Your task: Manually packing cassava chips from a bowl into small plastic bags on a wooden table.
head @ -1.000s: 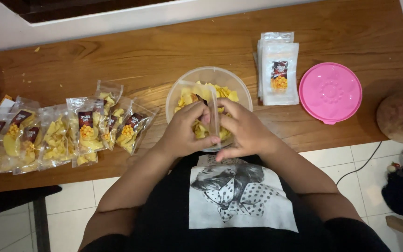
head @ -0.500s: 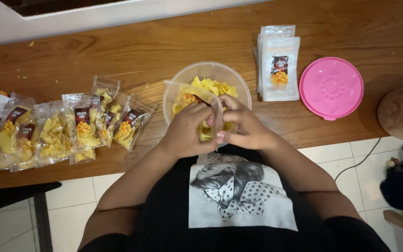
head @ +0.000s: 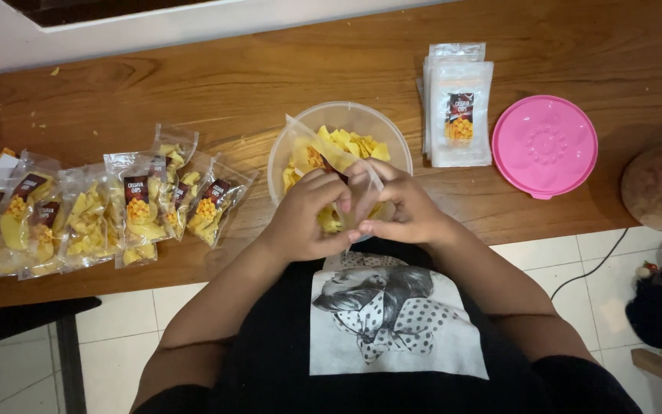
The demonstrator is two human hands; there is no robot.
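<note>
Clear plastic pouch (head: 336,163) sits pinched between our two hands, tilted over a clear round plastic bowl of yellow chips (head: 340,132) on the brown wooden table (head: 254,84). Our left hand (head: 306,216) and right hand (head: 402,207) curl closed on its lower edges, knuckles up, thumbs nearly meeting, wrists drawn toward our body

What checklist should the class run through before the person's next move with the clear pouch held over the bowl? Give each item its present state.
1. Both hands on the pouch: left hand and right hand grip the clear pouch: ok.
2. Pouch over the bowl: ok.
3. Yellow chips left in the bowl: ok.
4. Pouch mouth open: cannot tell.
5. Empty pouches stacked beside the bowl: ok.
6. Pink lid off, lying on the table: ok.
</note>
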